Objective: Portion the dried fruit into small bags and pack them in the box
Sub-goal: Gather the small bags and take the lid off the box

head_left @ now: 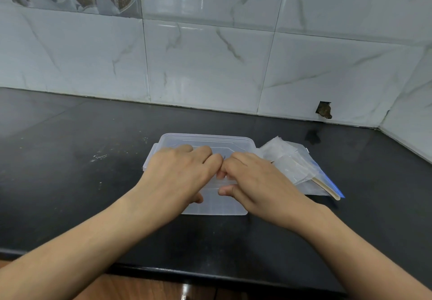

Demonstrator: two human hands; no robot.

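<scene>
Clear plastic box (203,142), lid on, sits mid black surface (70,159). Left hand (177,173) & right hand (259,178) both on lid, fingers curled, knuckles meeting at centre; cannot tell if gripping anything. Small bags (287,159) piled just right of box, wooden stick (327,188) on top. No dried fruit in view. Judgement: press evenly w/ both hands, work along edges. No readable labels/brands.
</scene>
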